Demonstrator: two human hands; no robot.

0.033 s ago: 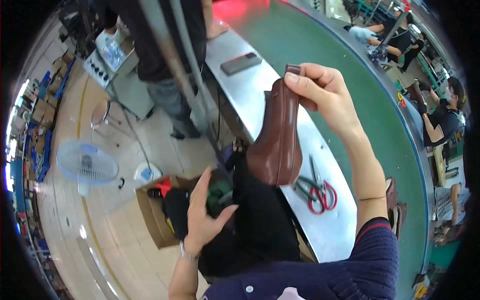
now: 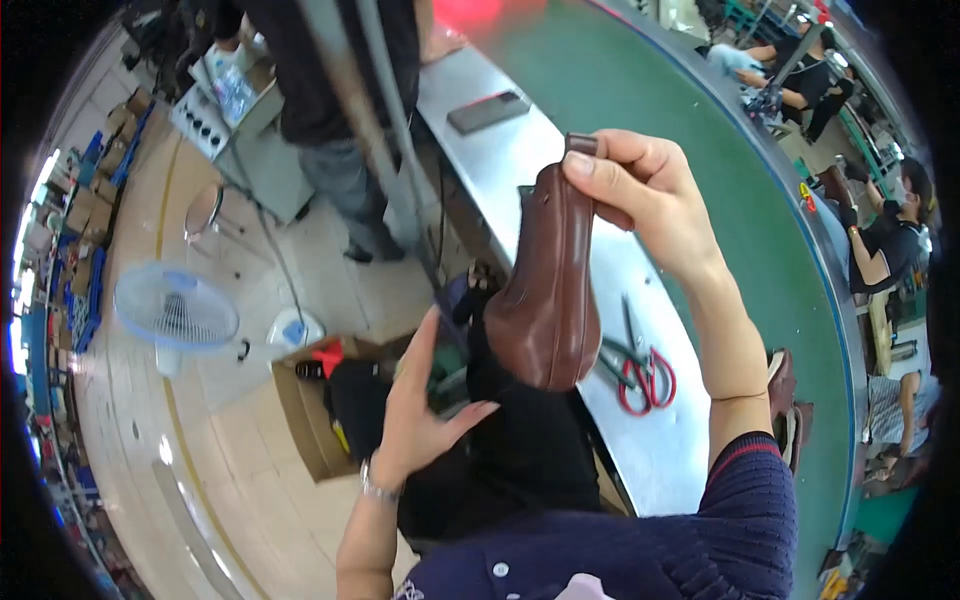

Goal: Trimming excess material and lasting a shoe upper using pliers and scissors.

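Note:
A brown leather boot [image 2: 545, 300] hangs in front of me, its rounded end down and a seam along its length. My right hand [image 2: 640, 195] pinches the loop tab at its top between thumb and fingers. Over my lap, my left hand [image 2: 425, 410] is open and empty, thumb spread from the fingers, a little left of the boot and not touching it. Red-handled scissors [image 2: 650, 385] lie on the metal bench top [image 2: 655, 460] right of the boot, beside a dark green-handled tool [image 2: 615, 360].
A dark phone [image 2: 488, 113] lies farther up the bench, near a standing person [image 2: 340, 90]. The green conveyor belt [image 2: 700, 210] runs alongside, carrying brown shoes [image 2: 785, 395]. A cardboard box [image 2: 305, 420] and a fan [image 2: 175, 305] stand on the left. Co-workers sit across the belt.
The boot has swung slightly left and its lower end hangs a little lower. My left hand has shifted slightly up and to the right. The right hand keeps its pinch.

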